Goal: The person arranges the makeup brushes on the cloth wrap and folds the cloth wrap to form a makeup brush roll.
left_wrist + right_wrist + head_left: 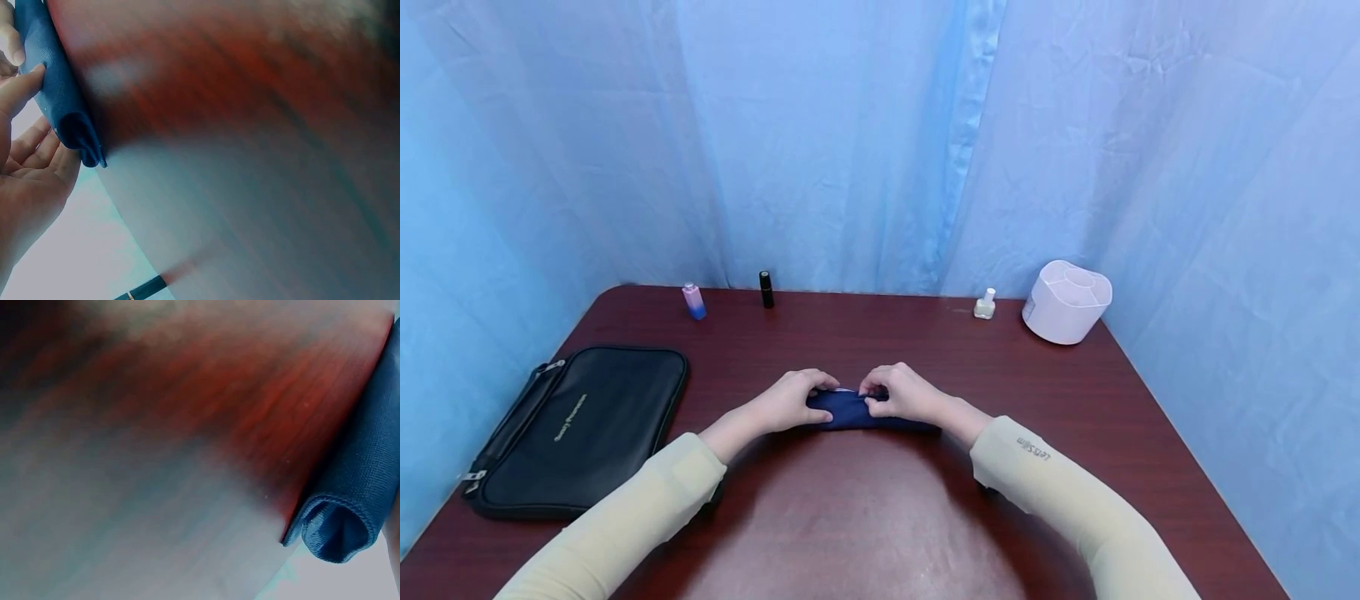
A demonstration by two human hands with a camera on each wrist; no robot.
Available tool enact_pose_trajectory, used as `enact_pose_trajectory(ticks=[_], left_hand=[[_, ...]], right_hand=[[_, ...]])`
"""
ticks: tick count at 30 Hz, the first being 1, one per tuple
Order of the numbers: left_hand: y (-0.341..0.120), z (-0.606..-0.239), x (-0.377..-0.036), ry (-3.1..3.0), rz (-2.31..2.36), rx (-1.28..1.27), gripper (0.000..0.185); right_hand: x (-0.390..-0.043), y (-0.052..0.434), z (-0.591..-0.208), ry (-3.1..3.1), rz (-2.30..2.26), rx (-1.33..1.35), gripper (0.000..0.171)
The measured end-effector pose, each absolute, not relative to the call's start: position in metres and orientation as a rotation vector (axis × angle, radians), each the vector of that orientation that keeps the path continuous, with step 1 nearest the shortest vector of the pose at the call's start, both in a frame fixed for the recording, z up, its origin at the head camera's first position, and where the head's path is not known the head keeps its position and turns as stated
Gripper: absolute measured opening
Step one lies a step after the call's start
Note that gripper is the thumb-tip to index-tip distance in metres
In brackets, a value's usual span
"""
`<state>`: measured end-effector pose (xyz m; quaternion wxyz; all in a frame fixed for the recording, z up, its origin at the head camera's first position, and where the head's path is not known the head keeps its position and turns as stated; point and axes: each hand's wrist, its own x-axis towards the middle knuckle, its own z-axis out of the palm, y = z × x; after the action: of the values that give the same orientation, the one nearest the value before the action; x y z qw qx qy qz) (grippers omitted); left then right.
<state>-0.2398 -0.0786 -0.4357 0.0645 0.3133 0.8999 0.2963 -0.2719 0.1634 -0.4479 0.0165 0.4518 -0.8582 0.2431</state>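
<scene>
At the left of the counter [1075, 400] lies a black zip case [576, 429], flat and well apart from the work. Behind it, along the back edge, stand a small pink-and-blue bottle [693, 301] and a black tube [766, 289].

At the middle, nearer the person, lies the dark blue cloth [857, 411], rolled into a tight cylinder lying crosswise. The left hand [793, 400] grips the roll's left end, fingers [25, 87] curled over the top, thumb side toward the centre. The left wrist view shows the open end of the roll as a neat spiral, resting on the counter. The right hand [904, 393] pinches the top of the roll just right of centre, fingers bent onto the fabric; the two hands nearly touch. The right wrist view shows the other open end, also resting on the counter, its layers even.

Judgement: the roll is being tightened or finished. To do it well, both hands should press down evenly and turn together, keeping the ends flush so neither spiral telescopes outward. The loose edge should be held flat under the fingers.

At the right rear stand a pale nail-polish bottle [984, 305] and a white divided holder [1067, 301], both clear of the work.
</scene>
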Motion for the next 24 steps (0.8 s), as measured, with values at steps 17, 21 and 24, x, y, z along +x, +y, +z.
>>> enact_pose_trajectory(ticks=[17,21,24], left_hand=[[-0.103,-0.407,-0.238,2.753,0.973,0.888,0.058],[-0.117,-0.395,-0.233,2.859,0.938,0.848,0.058],[-0.126,-0.387,-0.227,2.995,0.911,0.787,0.057]], right_hand=[[-0.272,0.219,-0.402,-2.691,0.827,1.381,0.035],[-0.268,0.247,-0.381,-2.690,0.806,1.282,0.040],[-0.264,0.268,-0.372,-2.680,0.758,1.125,0.043]])
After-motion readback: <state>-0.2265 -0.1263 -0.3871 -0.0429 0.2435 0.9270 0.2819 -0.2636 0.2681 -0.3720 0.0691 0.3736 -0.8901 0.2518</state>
